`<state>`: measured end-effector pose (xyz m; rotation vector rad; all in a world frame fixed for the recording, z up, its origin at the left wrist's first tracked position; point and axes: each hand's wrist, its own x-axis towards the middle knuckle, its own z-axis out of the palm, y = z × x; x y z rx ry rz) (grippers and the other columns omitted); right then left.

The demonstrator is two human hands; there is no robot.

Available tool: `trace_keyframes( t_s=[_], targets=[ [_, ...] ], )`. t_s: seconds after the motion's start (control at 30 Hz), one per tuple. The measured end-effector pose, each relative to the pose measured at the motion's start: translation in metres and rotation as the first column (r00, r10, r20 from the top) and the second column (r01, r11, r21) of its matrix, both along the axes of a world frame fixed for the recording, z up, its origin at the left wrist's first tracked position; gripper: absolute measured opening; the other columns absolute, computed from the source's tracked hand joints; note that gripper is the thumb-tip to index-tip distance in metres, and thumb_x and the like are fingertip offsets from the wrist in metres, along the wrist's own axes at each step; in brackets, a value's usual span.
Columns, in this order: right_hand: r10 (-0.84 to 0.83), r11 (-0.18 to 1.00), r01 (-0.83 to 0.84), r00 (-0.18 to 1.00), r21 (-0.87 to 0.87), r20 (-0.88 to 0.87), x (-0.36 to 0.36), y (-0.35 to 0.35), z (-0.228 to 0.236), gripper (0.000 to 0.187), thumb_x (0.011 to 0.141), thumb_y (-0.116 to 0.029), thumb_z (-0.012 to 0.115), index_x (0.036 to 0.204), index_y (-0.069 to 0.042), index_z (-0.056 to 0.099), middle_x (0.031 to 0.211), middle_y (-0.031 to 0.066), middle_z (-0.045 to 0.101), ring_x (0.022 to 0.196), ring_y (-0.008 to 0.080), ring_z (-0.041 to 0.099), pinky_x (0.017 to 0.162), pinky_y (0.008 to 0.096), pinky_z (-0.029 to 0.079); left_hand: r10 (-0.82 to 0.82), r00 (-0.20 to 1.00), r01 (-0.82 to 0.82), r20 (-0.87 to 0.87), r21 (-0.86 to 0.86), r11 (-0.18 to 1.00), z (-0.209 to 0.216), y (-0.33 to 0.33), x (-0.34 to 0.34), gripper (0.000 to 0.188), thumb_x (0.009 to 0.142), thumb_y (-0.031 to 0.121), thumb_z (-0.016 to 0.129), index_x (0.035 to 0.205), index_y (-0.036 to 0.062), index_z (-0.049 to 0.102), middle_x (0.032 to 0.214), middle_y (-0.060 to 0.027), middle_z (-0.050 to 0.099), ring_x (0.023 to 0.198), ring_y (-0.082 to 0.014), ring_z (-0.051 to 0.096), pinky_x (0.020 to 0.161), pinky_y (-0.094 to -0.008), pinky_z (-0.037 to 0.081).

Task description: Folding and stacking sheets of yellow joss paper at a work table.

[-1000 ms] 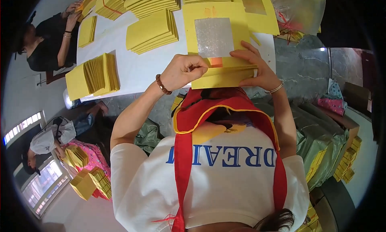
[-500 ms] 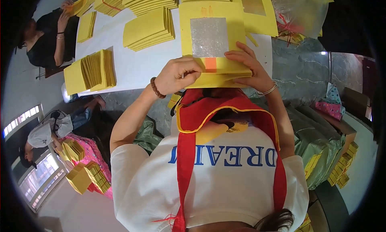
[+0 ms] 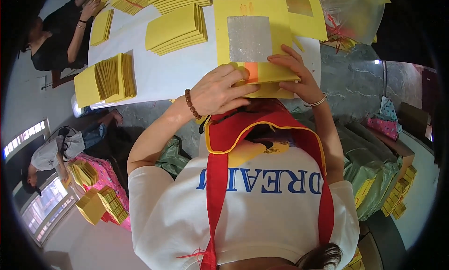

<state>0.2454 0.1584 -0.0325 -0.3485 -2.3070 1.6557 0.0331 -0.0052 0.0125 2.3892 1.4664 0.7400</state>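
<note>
At the table's near edge lies a yellow paper sheet [image 3: 283, 36] with a silvery rectangle in its middle and an orange strip below that. Its near end is folded up into a flap. My right hand [image 3: 299, 76] grips the flap's right side, fingers on top and thumb at the lower edge. Fingers apart, my left hand [image 3: 222, 90] rests against the flap's left part, by the orange strip. Part of the fold is hidden behind the left fingers.
Stacks of folded yellow paper [image 3: 175, 29] stand on the white table [image 3: 145, 78], with another fanned stack [image 3: 105, 80] at its left corner. A clear plastic bag [image 3: 358, 12] is at the far right. Two other people [image 3: 58, 40] work at the left.
My left hand has loosened its pinch and spread its fingers along the flap, a little to the right. The sheet appears slightly farther up and right in view.
</note>
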Motion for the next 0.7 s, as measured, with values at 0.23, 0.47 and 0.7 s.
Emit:
trace_keyframes(
  t_s=[0.23, 0.47, 0.7],
  targets=[
    [-0.046, 0.992, 0.045, 0.999, -0.117, -0.002, 0.001, -0.001, 0.002, 0.054, 0.073, -0.021, 0.064, 0.125, -0.008, 0.053, 0.131, 0.002, 0.05, 0.138, 0.0263, 0.018, 0.112, 0.0405, 0.016, -0.026, 0.999, 0.027, 0.031, -0.022, 0.999, -0.003, 0.007, -0.01, 0.038, 0.074, 0.015, 0.067, 0.111, 0.0138, 0.06, 0.1, -0.0065, 0.051, 0.086, -0.0237, 0.051, 0.075, -0.0332, 0.046],
    [-0.043, 0.996, 0.043, 0.999, -0.074, 0.003, 0.0, -0.002, 0.005, 0.055, 0.07, -0.011, 0.061, 0.125, -0.011, 0.053, 0.131, 0.0039, 0.05, 0.137, 0.027, 0.019, 0.112, 0.0405, 0.016, -0.057, 0.998, 0.06, -0.041, 0.058, 0.997, -0.001, 0.01, -0.011, 0.043, 0.071, 0.01, 0.064, 0.113, 0.0174, 0.06, 0.1, -0.0051, 0.051, 0.083, -0.0218, 0.052, 0.071, -0.031, 0.048],
    [-0.073, 0.985, 0.071, 0.997, -0.157, -0.009, 0.0, -0.001, 0.005, 0.042, 0.077, -0.006, 0.053, 0.119, -0.007, 0.055, 0.128, 0.0057, 0.053, 0.136, 0.027, 0.021, 0.111, 0.0395, 0.017, -0.057, 0.989, 0.057, -0.134, -0.007, 0.998, 0.004, 0.008, -0.01, 0.053, 0.07, 0.015, 0.061, 0.122, 0.0261, 0.055, 0.106, -0.0044, 0.049, 0.086, -0.0196, 0.048, 0.075, -0.0297, 0.043]
  ],
)
